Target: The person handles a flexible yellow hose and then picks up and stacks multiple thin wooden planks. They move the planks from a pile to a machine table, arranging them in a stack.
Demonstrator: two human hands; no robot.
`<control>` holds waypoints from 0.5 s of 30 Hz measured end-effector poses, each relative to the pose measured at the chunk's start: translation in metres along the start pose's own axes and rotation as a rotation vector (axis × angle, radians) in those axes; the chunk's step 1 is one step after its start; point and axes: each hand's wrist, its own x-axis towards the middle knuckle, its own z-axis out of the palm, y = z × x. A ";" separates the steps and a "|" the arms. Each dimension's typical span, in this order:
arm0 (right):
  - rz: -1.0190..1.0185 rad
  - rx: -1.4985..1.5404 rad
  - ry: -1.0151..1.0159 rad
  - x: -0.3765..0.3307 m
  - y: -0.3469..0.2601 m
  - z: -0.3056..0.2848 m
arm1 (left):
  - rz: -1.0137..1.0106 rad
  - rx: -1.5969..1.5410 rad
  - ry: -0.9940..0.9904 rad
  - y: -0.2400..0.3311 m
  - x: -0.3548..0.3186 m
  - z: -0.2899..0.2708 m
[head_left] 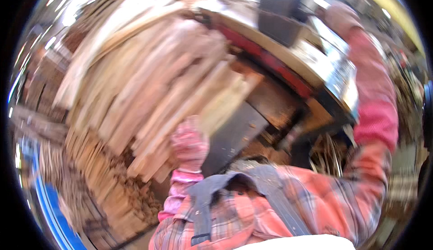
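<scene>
A large stack of rough wooden boards (158,83), pale to reddish brown, fills the left and middle of the head view. My left hand (190,126), below a pink patterned sleeve, is at the near edge of these boards; motion blur hides its fingers and whether it grips one. At the upper right, my right hand (341,18) reaches out beside a machine table (311,72) with a shiny top and a red band along its side. A dark upright block (280,13) stands on that table, left of the right hand. Blur leaves the right fingers unreadable.
A dark flat panel (232,135) slopes between the boards and the machine. More thin slats (101,187) are stacked at the lower left, near a blue striped edge (52,209). Loose sticks (328,155) stand under the table. A yellow beam (390,2) crosses the upper right.
</scene>
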 end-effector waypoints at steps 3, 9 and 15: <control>-0.015 0.039 0.087 -0.031 0.067 0.004 | 0.054 -0.118 -0.028 0.011 0.011 -0.003; -0.017 0.423 0.124 -0.101 0.073 0.006 | -0.001 -0.188 0.090 0.002 0.001 0.004; -0.001 0.579 0.204 -0.150 0.097 0.041 | 0.015 -0.208 -0.068 0.011 0.016 -0.008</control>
